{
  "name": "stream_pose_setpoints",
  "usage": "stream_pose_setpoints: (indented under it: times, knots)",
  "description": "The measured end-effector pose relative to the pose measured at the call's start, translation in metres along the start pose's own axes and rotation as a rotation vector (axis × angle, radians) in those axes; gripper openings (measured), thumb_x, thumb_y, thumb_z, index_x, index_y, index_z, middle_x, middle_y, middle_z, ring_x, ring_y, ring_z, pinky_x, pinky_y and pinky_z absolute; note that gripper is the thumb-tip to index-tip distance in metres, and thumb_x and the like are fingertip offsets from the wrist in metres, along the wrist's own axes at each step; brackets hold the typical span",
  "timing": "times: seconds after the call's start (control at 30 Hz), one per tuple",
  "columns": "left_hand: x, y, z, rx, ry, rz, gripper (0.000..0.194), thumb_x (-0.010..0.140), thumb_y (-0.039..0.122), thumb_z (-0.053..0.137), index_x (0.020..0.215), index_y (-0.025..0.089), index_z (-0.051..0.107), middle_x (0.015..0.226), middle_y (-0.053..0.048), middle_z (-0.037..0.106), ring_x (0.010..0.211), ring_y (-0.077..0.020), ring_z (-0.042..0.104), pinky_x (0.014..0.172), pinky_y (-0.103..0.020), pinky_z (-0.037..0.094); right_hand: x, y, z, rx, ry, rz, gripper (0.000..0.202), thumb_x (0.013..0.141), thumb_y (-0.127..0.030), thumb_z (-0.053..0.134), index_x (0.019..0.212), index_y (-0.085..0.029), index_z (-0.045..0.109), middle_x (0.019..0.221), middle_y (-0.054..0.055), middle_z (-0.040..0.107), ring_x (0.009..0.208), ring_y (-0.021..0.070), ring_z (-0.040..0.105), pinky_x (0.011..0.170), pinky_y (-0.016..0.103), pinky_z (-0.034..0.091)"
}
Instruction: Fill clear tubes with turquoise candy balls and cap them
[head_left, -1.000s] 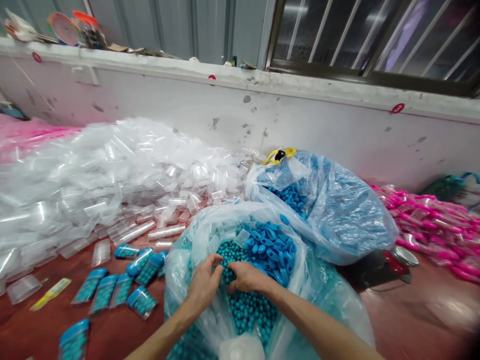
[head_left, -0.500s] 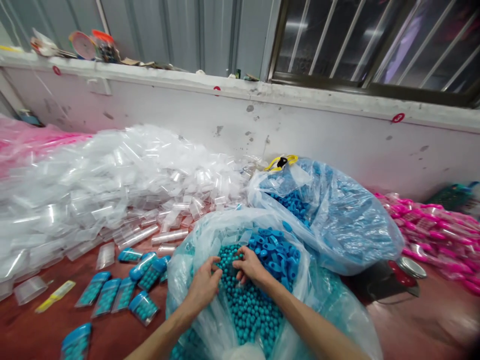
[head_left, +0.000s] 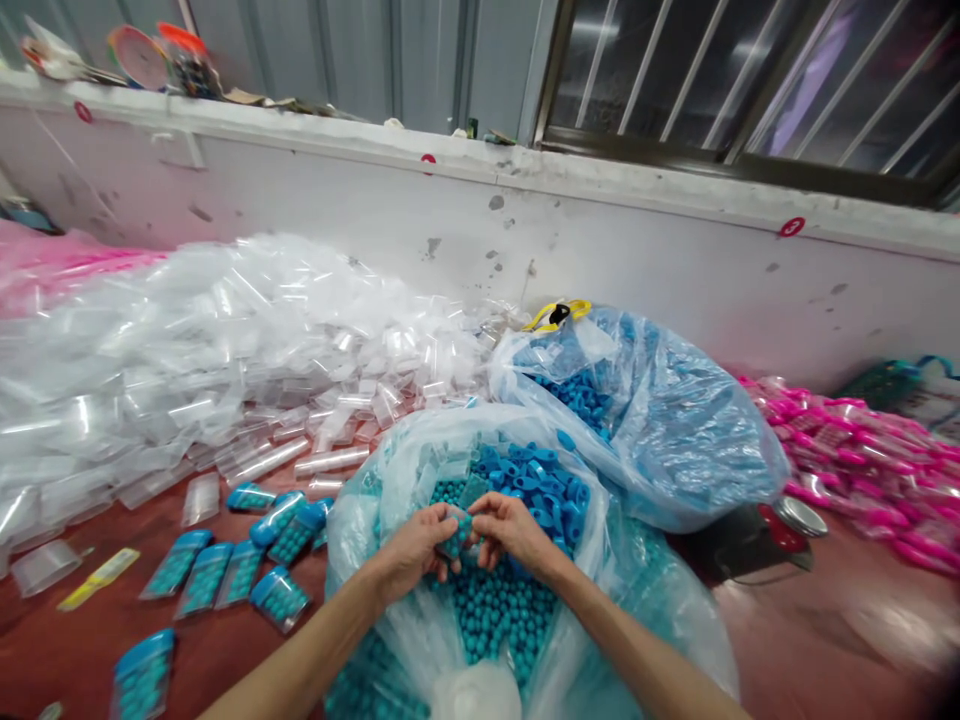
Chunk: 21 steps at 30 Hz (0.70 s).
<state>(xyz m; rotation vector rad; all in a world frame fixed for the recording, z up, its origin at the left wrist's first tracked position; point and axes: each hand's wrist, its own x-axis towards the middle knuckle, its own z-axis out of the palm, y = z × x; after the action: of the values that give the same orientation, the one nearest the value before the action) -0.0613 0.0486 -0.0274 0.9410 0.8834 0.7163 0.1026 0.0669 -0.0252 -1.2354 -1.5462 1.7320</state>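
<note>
Above an open plastic bag of loose teal beads, both my hands meet. My left hand is closed on a small clear plastic container with teal beads showing inside. From the other side, the bent fingers of my right hand pinch its right edge; whether they hold a smaller piece too is hidden. Blue plastic caps are heaped in the same bag, just behind my right hand. Empty clear containers lie at the bag's far side.
Capped bead-filled containers lie on the red tabletop at left. Behind them spreads a pile of empty clear containers. A blue bag of blue parts stands behind right, with pink items beyond. A white round object sits nearest me.
Both hands have come closer together over the beads. A clear container with beads now shows between them, raised above the loose beads. The view has shifted slightly.
</note>
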Motion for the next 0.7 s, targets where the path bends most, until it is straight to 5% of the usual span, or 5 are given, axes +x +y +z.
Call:
stream_pose_setpoints:
  times: [0.1,0.23,0.33,0.47,0.7]
  knots:
    - [-0.001,0.0,-0.003,-0.083,-0.016,0.003,0.031,0.07,0.04,0.058,0.086,0.017,0.046,0.071,0.0,0.06,0.046,-0.0078,0.056,0.034,-0.015,0.033,-0.008,0.0,-0.018,-0.088,0.041,0.022,0.016,0.069,-0.031,0.05,0.078,-0.018,0.047,0.059,-0.006,0.054,0.039,0.009,0.054,0.034,0.017,0.038]
    - [0.001,-0.001,-0.001,-0.11,0.0,-0.01,0.028,0.071,0.037,0.057,0.087,0.016,0.046,0.068,0.0,0.06,0.045,-0.0077,0.055,0.034,-0.014,0.032,-0.026,-0.01,-0.037,-0.451,0.187,0.015,0.016,0.076,-0.019,0.043,0.09,-0.019,0.051,0.063,-0.005,0.055,0.037,0.0083,0.051,0.037,0.019,0.037]
    - [0.0,0.0,0.002,-0.16,-0.063,-0.005,0.031,0.072,0.035,0.057,0.094,0.017,0.046,0.072,-0.002,0.061,0.049,-0.0092,0.058,0.036,-0.015,0.034,-0.037,-0.014,-0.029,-0.945,0.289,-0.045,0.017,0.08,-0.02,0.043,0.093,-0.019,0.054,0.073,0.002,0.061,0.058,0.0155,0.06,0.052,0.025,0.042]
    - [-0.005,0.003,0.004,-0.209,-0.109,0.038,0.036,0.073,0.034,0.059,0.101,0.018,0.046,0.078,-0.004,0.062,0.057,-0.0113,0.059,0.041,-0.017,0.037,-0.043,-0.001,-0.002,-1.475,0.261,-0.047,0.021,0.079,-0.012,0.045,0.097,-0.018,0.055,0.09,0.01,0.062,0.075,0.0222,0.062,0.057,0.027,0.041]
    - [-0.008,0.001,0.002,-0.239,-0.182,0.056,0.029,0.073,0.032,0.06,0.095,0.019,0.047,0.079,-0.004,0.063,0.064,-0.0154,0.062,0.047,-0.02,0.043,-0.041,-0.002,-0.007,-1.51,0.268,0.013,0.016,0.081,-0.014,0.043,0.092,-0.018,0.053,0.085,0.006,0.064,0.072,0.02,0.062,0.055,0.025,0.038]
